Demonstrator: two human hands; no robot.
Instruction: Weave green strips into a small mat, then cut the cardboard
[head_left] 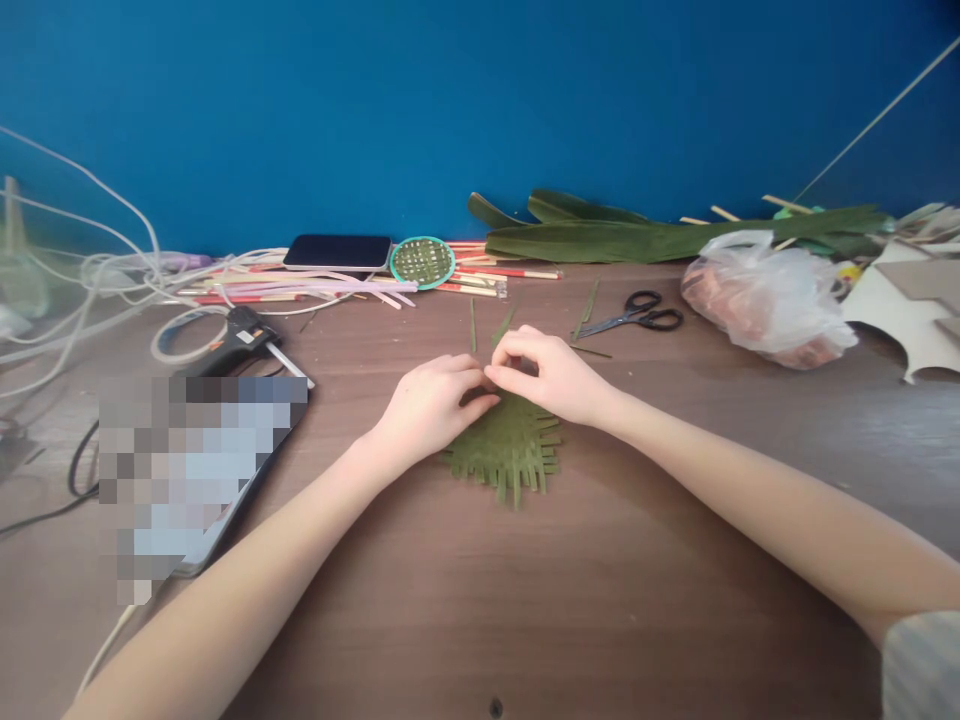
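A woven mat of green leaf strips (506,445) lies flat on the table, its loose strip ends sticking out along the near edge. My left hand (435,400) rests over its left upper part, fingers curled and the thumb reaching inward. Across from it, my right hand (551,375) pinches thumb and forefinger together at the mat's far edge, close to the left fingertips. What lies between the fingers is too small to make out. Loose leaf strips (473,325) lie just beyond the hands, and black-handled scissors (634,313) lie to the right of them.
A glue gun (236,340) and a partly blurred-out tablet (217,470) lie at left, near tangled white cables (97,265). Along the blue wall are a phone (337,252), a green-rimmed woven disc (422,263), sticks (517,272), long leaves (637,238) and a plastic bag (772,295).
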